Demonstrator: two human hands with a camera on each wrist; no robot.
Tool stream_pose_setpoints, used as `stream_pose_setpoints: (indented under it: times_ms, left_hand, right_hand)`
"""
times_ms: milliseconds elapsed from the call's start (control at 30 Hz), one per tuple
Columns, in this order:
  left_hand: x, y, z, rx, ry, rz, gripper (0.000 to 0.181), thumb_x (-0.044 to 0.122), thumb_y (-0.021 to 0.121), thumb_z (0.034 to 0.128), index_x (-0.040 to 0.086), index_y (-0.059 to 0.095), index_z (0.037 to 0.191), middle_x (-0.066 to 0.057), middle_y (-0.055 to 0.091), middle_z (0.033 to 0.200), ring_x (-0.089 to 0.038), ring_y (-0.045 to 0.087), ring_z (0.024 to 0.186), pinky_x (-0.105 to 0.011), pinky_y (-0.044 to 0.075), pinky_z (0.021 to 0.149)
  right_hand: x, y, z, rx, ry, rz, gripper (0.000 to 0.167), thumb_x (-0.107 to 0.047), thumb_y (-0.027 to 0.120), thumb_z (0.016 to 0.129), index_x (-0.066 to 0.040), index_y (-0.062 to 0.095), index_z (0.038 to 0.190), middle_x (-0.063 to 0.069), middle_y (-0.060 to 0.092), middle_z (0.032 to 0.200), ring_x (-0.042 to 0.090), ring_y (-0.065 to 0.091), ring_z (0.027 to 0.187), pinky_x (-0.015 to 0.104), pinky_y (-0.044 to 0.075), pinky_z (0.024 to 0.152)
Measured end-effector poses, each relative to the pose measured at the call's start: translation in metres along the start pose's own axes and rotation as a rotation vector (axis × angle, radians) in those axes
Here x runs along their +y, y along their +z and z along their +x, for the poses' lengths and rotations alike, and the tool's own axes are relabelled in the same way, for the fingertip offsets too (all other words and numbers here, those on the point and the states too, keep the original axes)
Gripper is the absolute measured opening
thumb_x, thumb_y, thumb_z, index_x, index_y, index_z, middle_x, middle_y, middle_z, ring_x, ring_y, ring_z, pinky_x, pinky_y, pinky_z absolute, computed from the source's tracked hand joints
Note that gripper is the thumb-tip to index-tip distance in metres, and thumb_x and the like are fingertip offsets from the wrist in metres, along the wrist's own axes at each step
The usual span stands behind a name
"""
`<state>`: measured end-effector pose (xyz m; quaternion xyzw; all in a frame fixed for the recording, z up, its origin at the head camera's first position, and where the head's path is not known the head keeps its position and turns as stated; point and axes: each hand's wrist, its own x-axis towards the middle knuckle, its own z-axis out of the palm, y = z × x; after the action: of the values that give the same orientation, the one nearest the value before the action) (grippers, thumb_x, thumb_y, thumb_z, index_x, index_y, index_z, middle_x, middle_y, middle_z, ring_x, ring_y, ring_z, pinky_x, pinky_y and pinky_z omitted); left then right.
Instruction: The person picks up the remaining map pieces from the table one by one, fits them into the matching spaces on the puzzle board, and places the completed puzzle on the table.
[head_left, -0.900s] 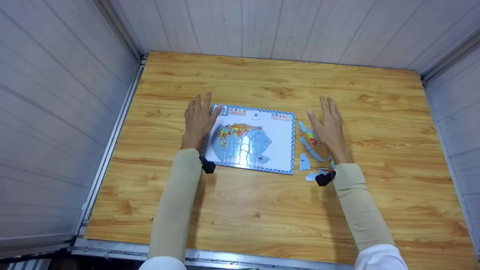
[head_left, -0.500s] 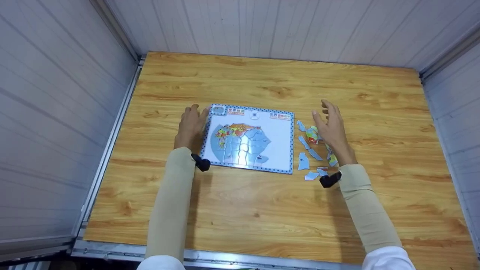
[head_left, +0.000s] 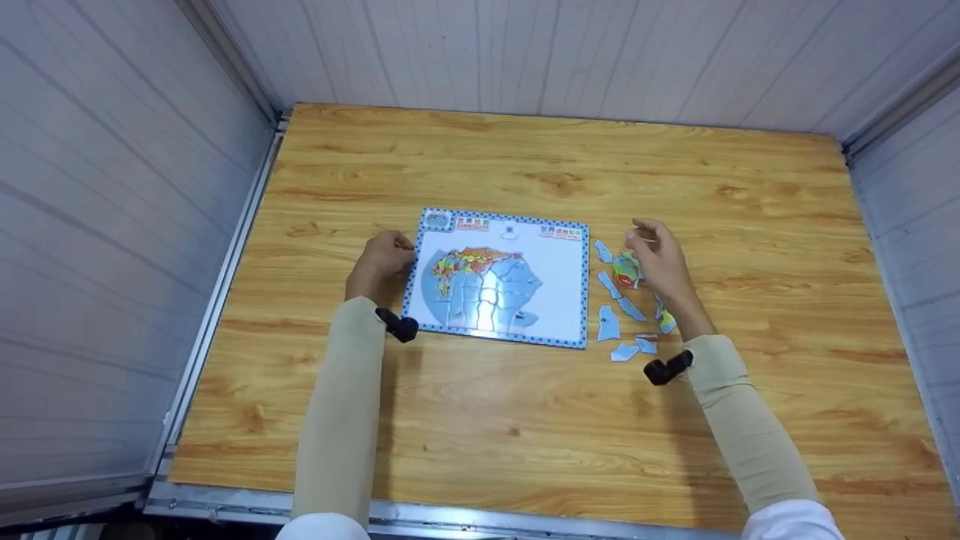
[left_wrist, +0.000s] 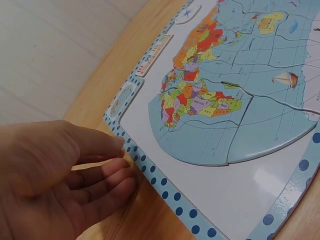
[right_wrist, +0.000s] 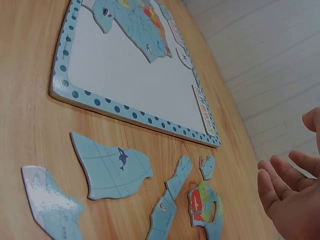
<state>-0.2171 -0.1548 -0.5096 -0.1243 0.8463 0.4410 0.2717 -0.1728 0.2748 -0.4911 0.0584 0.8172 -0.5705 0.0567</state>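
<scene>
A world-map jigsaw board (head_left: 561,300) with a dotted blue border lies flat on the wooden table, its left part filled with map pieces and its right part bare white. Beside its left edge is my left hand (head_left: 380,262), fingers loosely bent. In the left wrist view the thumb and fingertips are close to the border; whether they touch it I cannot tell. My right hand (head_left: 664,262) hovers over the loose pieces right of the board, fingers loosely bent and holding nothing visible. Below it lies a red-and-green map piece (head_left: 625,271), partly covered in the head view.
Several loose pieces lie right of the board, among them a dolphin piece (right_wrist: 115,170) and a pale blue piece (head_left: 622,352). White panel walls (head_left: 525,60) enclose the table's back and sides. A metal rail (head_left: 225,499) runs along the front edge.
My left hand has drawn back from over the board's upper left corner to beside its left edge, fingers bending. My right hand's fingers have also bent and come lower.
</scene>
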Motion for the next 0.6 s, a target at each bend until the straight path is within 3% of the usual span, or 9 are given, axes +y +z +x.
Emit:
stream_pose_setpoints:
  times_ms: [167,367,600]
  left_hand:
    - [0.001,0.0,-0.001,-0.029,-0.022,0.0,0.027,0.011,0.054,0.0939,0.006,0.052,0.12,-0.012,0.055,0.114,-0.027,0.052,0.104,-0.039,0.041,0.097]
    - [0.003,0.001,-0.001,-0.042,-0.025,0.016,0.03,0.005,0.054,0.0923,0.005,0.05,0.122,-0.013,0.054,0.115,-0.026,0.052,0.103,-0.038,0.042,0.095]
    - [0.004,0.002,0.003,-0.015,-0.022,0.067,0.028,0.004,0.053,0.0926,0.005,0.049,0.121,-0.012,0.052,0.112,-0.024,0.05,0.1,-0.035,0.042,0.089]
  right_hand:
    - [-0.009,0.0,-0.011,-0.02,0.118,0.087,0.051,-0.03,0.046,0.1,-0.003,0.036,0.142,0.011,0.047,0.126,0.035,0.05,0.119,0.04,0.045,0.096]
    - [0.006,-0.005,-0.015,-0.072,0.184,0.224,0.052,-0.027,0.045,0.101,0.001,0.032,0.143,0.015,0.048,0.132,0.032,0.049,0.123,0.048,0.033,0.108]
    - [0.028,-0.006,-0.015,-0.083,0.218,0.197,0.055,-0.034,0.049,0.099,-0.001,0.036,0.141,0.015,0.048,0.133,0.031,0.051,0.12,0.042,0.039,0.105]
